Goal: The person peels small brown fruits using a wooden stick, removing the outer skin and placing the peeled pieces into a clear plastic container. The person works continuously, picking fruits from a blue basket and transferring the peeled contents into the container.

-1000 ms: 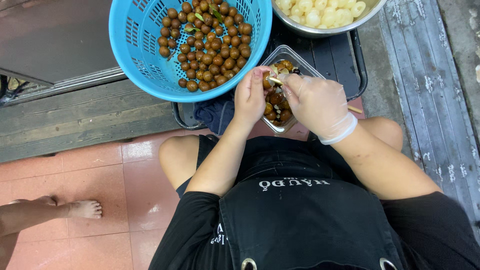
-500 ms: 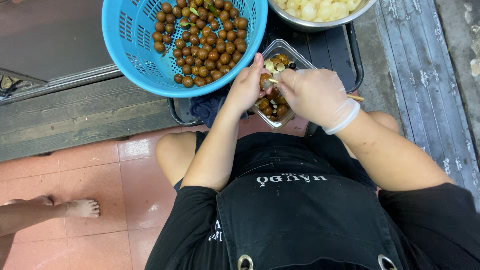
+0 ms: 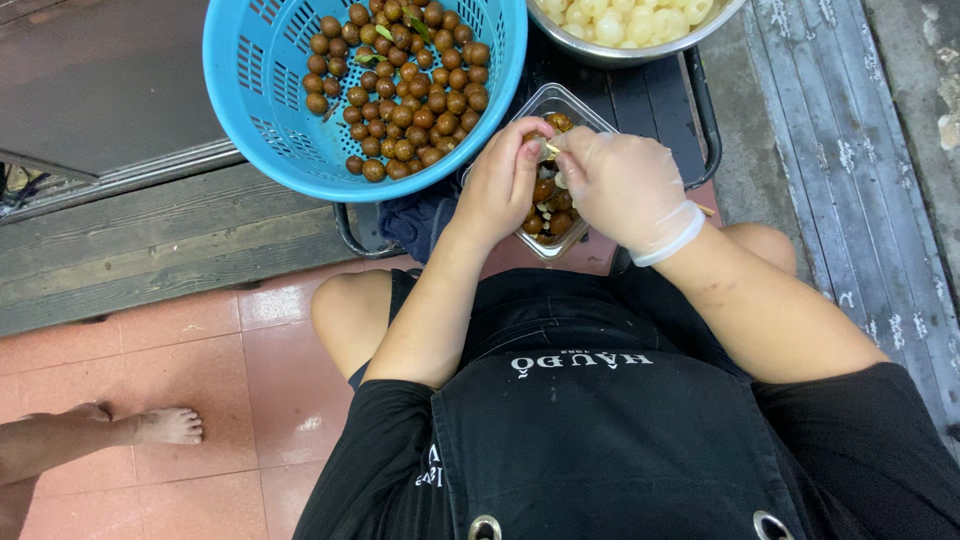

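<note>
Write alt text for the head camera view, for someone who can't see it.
A seated person's bare left hand and gloved right hand work a small brown fruit over a clear plastic tub, beside a blue basket of fruit.

Round blue plastic basket, left of the fingers: moulded, slotted wall, smooth with a slight sheen. Small brown round fruits inside it: matt, leathery skin. Clear rectangular plastic tub beneath the fingers: thin, transparent, glossy. Right hand: covered by a thin translucent whitish glove, smooth, rolled at the cuff. Left hand: bare. Round metal bowl beyond the fingers: grey, dull shine. Peeled pale fruits in it: wet-looking, glossy. Black apron below the fingers: matt cloth, metal eyelets. Floor tiles: reddish, smooth, faint sheen. Grey wooden planks: weathered, rough.
</note>
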